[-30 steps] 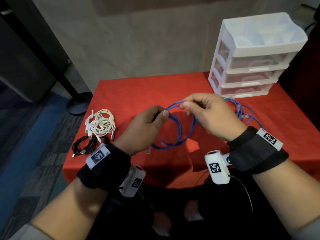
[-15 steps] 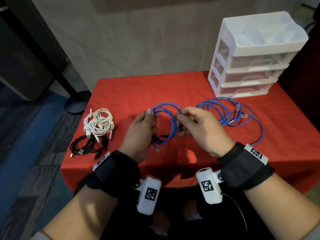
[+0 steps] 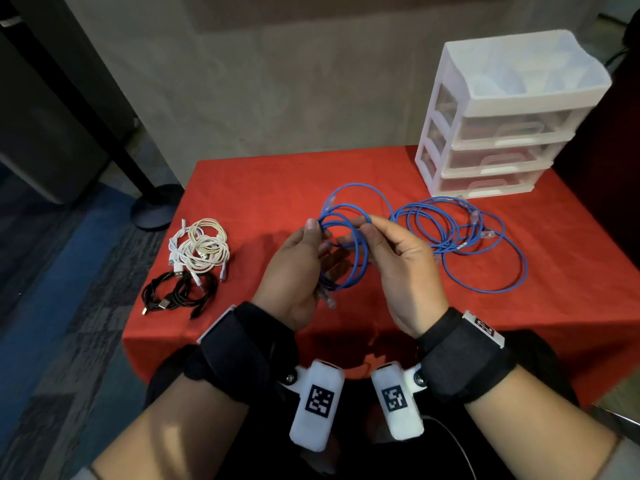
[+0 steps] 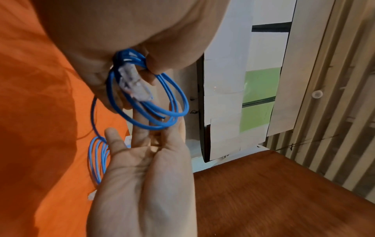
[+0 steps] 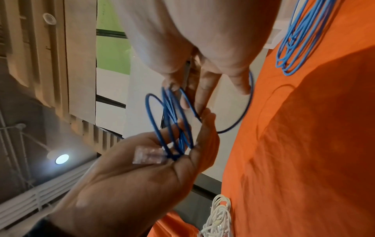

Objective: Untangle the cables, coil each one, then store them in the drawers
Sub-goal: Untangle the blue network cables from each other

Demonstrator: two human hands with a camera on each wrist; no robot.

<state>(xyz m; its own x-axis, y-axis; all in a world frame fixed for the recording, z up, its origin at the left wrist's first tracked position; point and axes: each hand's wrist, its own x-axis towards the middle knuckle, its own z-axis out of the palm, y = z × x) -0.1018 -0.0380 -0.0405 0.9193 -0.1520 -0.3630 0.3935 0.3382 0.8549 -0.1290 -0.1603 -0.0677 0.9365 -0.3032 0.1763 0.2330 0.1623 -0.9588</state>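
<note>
A blue network cable (image 3: pixel 341 233) is wound into a small coil above the red table (image 3: pixel 263 188). My left hand (image 3: pixel 317 244) grips the coil's near side, thumb on top, with a clear plug (image 5: pixel 148 155) lying against its palm. My right hand (image 3: pixel 365 228) pinches the coil's right side between thumb and forefinger. One wider loop (image 3: pixel 363 188) stands out behind the coil. In the left wrist view the coil (image 4: pixel 162 115) hangs from my left hand's curled fingers (image 4: pixel 154 67). A second blue cable (image 3: pixel 485 251) lies loose on the cloth to the right.
A white three-drawer unit (image 3: pixel 502 133) stands at the table's back right, its drawers closed. White cables (image 3: pixel 204 247) and black cables (image 3: pixel 180 292) lie bundled near the left edge. A dark pole base (image 3: pixel 156 209) stands on the floor beyond the left corner.
The wide loop held a second ago has been gathered into a small tight coil. Both hands have drawn closer together, palms now turned toward each other.
</note>
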